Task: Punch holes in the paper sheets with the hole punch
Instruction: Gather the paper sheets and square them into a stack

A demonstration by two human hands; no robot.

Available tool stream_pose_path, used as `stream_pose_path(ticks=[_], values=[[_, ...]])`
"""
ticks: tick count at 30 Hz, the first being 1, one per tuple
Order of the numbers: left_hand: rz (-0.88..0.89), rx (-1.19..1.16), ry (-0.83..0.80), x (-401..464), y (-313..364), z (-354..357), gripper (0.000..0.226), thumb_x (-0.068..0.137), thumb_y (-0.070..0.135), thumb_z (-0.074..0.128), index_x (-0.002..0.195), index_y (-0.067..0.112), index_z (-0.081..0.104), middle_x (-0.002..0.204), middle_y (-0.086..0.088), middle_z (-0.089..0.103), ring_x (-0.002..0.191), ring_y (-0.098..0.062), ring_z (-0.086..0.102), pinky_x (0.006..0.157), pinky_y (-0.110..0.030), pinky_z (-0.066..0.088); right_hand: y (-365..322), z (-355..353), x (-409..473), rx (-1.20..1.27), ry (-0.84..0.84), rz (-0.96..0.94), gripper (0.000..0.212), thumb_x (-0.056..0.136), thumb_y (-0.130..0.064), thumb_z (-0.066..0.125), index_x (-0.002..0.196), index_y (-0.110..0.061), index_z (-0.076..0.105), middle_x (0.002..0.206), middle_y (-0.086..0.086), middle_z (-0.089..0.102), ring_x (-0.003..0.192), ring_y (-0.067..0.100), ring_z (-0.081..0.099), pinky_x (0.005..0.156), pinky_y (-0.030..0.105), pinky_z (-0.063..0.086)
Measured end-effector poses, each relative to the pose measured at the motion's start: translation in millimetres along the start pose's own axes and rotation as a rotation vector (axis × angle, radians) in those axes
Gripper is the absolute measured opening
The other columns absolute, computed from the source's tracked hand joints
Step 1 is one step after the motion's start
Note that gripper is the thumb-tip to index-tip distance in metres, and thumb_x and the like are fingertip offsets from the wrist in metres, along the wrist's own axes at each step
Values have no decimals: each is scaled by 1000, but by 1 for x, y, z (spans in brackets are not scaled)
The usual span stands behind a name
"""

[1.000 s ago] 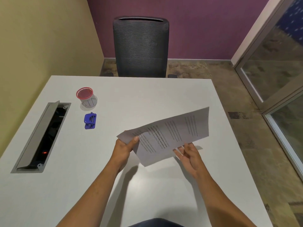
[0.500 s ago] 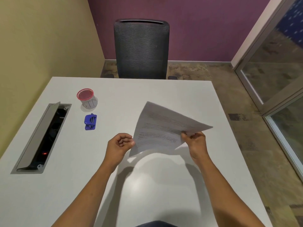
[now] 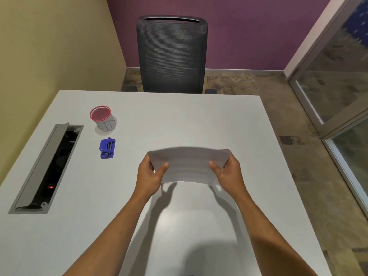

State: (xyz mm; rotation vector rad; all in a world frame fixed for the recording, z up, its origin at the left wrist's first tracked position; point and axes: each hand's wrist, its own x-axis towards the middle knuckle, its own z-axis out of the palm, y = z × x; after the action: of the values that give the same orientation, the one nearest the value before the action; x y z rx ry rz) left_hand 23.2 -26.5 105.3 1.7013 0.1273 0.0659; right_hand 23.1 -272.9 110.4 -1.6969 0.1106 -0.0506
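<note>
Paper sheets [image 3: 188, 168] bow above the surface [image 3: 189, 120], pinched at either end by left hand [image 3: 150, 173] and right hand [image 3: 229, 172]; square the edges evenly before reaching for the hole punch [image 3: 107, 148], well apart leftward.

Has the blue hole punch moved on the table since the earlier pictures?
No. The hole punch sits in the same spot just in front of the red-rimmed cup and right of the cable tray; only the paper changed position.
</note>
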Motion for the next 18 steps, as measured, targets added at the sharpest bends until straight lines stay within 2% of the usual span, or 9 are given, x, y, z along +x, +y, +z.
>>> stream_pose_path(ticks=[2, 4, 7, 9, 13, 15, 18], values=[[-49, 7, -17, -1, -11, 4, 33, 87, 9, 71, 112, 27, 60, 106, 6, 70, 100, -10, 66, 91, -39, 53, 14, 7, -1, -45, -27, 56, 31, 87, -10, 71, 111, -25, 59, 103, -11, 69, 98, 6, 67, 81, 17, 52], [-84, 22, -22, -2, -20, 9, 34, 88, 11, 69, 120, 14, 59, 114, -3, 68, 108, -16, 64, 98, -44, 50, 27, 12, -2, -62, -22, 115, 33, 88, -8, 69, 118, -17, 60, 105, -10, 68, 100, 4, 66, 78, 12, 50], [-108, 19, -4, 2, -26, 13, 31, 90, 15, 67, 121, 17, 60, 112, 2, 69, 105, -6, 65, 96, -39, 52, 39, 14, -1, -73, 9, 168, 30, 89, -7, 68, 117, -15, 61, 103, -7, 69, 91, -8, 66, 74, 7, 49], [-119, 13, -5, 6, -29, 15, 29, 91, 16, 66, 119, 17, 61, 110, 5, 70, 103, -6, 66, 92, -35, 53, 45, 14, 0, -61, 19, 191, 28, 89, -6, 67, 115, -17, 62, 103, -9, 70, 89, -10, 66, 74, 7, 49], [-101, -4, -6, 18, -29, 16, 30, 90, 16, 67, 110, 37, 60, 105, 16, 70, 98, -1, 66, 80, -15, 52, 52, 12, 5, -51, 9, 206, 28, 90, -9, 66, 112, -26, 62, 105, -15, 70, 93, -4, 67, 78, 14, 52], [-87, 19, -7, 27, -29, 15, 33, 90, 17, 67, 108, 42, 57, 108, 15, 68, 99, -1, 65, 80, -16, 53, 54, 12, 11, -35, -7, 188, 28, 91, -10, 66, 112, -28, 63, 107, -15, 71, 94, 1, 69, 77, 16, 56], [-101, 55, -11, 41, -35, 11, 34, 89, 16, 68, 104, 43, 54, 108, 19, 66, 97, 3, 65, 79, -15, 53, 58, 13, 25, -7, -49, 150, 29, 91, -9, 67, 119, -16, 65, 111, -7, 73, 99, 8, 70, 79, 21, 56]])
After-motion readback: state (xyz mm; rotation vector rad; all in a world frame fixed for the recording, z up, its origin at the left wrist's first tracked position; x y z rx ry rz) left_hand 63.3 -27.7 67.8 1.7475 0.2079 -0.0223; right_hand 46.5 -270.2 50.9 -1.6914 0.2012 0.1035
